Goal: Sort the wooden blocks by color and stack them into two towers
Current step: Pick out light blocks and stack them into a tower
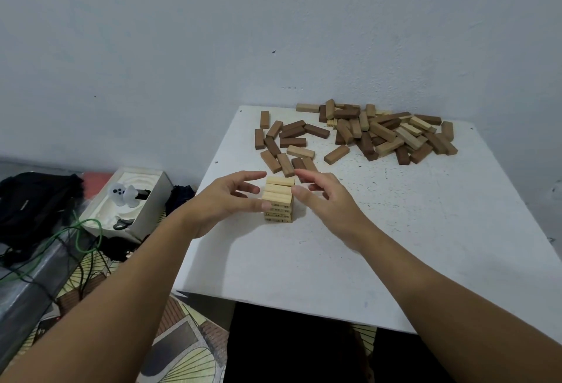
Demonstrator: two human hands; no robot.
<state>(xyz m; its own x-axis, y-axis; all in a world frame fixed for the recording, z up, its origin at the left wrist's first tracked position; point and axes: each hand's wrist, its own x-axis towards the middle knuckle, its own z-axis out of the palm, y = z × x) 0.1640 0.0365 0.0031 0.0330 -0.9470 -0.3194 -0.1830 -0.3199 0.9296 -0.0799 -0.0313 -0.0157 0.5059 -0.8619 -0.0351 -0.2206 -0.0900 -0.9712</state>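
Note:
A short tower of light wooden blocks (279,200) stands on the white table (334,246), several layers high. My left hand (225,197) is on its left side, fingers spread, thumb touching the top layer's near corner. My right hand (325,194) flanks the right side, thumb against the top layer, fingers relaxed above. Neither hand holds a block. Behind the tower lies a loose group of brown blocks (286,139). At the back right is a mixed pile of light and dark blocks (389,133).
The table's back edge meets a pale wall. Left of the table, on the floor, sit an open white box with small items (127,203), a black bag (33,200) and green and black cables (76,242). A patterned mat lies below.

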